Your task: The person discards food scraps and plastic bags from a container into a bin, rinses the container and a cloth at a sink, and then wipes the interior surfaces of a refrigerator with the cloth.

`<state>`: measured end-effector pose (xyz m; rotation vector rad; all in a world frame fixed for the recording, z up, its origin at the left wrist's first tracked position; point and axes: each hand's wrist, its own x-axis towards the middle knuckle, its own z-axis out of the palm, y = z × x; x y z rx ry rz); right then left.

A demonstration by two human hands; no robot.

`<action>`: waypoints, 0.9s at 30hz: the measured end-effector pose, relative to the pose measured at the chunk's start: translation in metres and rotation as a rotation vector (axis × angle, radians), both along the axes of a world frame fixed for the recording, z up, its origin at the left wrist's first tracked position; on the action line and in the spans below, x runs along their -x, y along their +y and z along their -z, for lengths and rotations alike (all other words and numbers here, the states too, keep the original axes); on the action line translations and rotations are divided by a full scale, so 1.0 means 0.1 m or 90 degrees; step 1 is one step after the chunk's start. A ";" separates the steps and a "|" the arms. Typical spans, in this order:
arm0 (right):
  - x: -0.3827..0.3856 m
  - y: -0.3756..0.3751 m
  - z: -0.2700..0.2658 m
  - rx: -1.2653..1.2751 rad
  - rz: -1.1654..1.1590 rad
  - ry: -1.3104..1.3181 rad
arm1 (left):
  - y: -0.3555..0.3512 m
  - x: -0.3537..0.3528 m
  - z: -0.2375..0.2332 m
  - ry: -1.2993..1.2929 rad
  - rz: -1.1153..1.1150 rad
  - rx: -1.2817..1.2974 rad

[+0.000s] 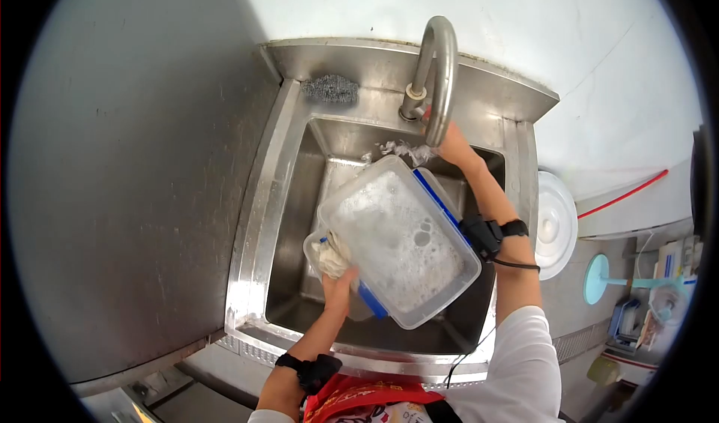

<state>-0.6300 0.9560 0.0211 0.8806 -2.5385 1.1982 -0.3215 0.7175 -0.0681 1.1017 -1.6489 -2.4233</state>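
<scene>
At the far left, a large grey steel panel was seen beside a stainless steel sink. A grey steel wool scourer was laid on the back ledge of the sink, near its left corner. Lower down, at the near side of the basin, the left hand was raised from below. Its fingers were closed together on a whitish cloth, which was pressed against the left corner of a clear plastic container. The container was held tilted over the middle of the basin, above its bottom. It was filled with foamy water, and blue clips were seen along its edges. A curved tap was fixed on the back ledge, with its spout bent down over the far end of the container, where water was splashing. The right hand was stretched to that far end and was mostly hidden behind the spout, so it could not be told whether it was open or closed. A black wrist device was worn on the right arm. To the right of the sink, a white round lid was seen, and further right a teal round object on the floor.
</scene>
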 end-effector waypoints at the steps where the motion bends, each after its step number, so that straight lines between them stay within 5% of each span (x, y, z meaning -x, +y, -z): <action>1: -0.11 0.08 0.00 0.094 0.061 -0.061 | 0.01 0.01 -0.02 0.003 -0.008 0.003; 3: -0.41 0.31 0.00 0.276 0.188 -0.183 | 0.04 0.02 -0.06 0.009 -0.042 0.019; 7: -1.12 0.92 0.73 0.088 0.128 -0.478 | 0.01 0.05 -0.19 -0.043 0.003 -0.075; 9: -1.49 0.77 0.48 0.025 0.164 -0.670 | 0.01 0.04 -0.16 -0.041 -0.006 -0.082; 12: -1.61 0.77 0.62 0.019 0.078 -0.687 | 0.01 0.05 -0.16 -0.037 -0.002 -0.104; 17: -1.57 0.70 0.54 -0.081 0.174 -0.648 | 0.01 0.05 -0.22 -0.023 0.002 -0.083; 21: -1.55 0.70 0.54 -0.204 0.144 -0.512 | 0.09 0.07 -0.32 -0.072 -0.013 0.085; 24: -1.57 0.87 1.06 -0.135 0.137 -0.485 | 0.11 0.08 -0.29 -0.055 -0.069 0.176; 27: -1.72 0.80 1.00 -0.079 0.078 -0.516 | 0.04 0.03 -0.18 -0.063 -0.048 0.139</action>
